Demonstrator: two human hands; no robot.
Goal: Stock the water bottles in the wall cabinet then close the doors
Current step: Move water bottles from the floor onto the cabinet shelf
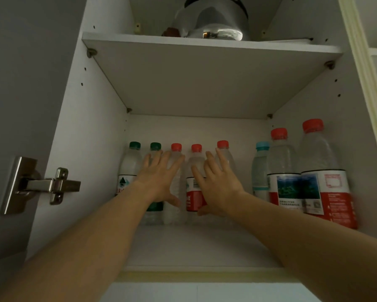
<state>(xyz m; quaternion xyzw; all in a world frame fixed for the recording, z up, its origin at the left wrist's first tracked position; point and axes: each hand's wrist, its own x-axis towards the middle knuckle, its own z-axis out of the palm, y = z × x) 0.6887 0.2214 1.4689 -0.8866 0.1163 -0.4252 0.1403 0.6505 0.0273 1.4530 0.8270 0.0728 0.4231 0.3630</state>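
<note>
left hand (161, 177): mine, fingers spread flat, nothing gripped, palm against the green-cap bottle (155, 205) and the unlabelled red-cap bottle (175, 149) in the back row.
right hand (218, 182): also flat and open, empty, pressing on the red-label bottle (194, 192); one more red cap (222, 144) shows just behind my fingers.
step: squaring up the back row, I judge. Push low and evenly, near the labels, or they tip.
bottles: all upright on the lower shelf (196, 247), five along the back wall.
right side: teal-cap bottle (260, 173) and two big red-cap bottles (322, 177) nearer the front; my forearm could clip them on the way out.
upper shelf: metal pot (215, 20).
doors: open, hinge (41, 185) at left; not closed yet.
</note>
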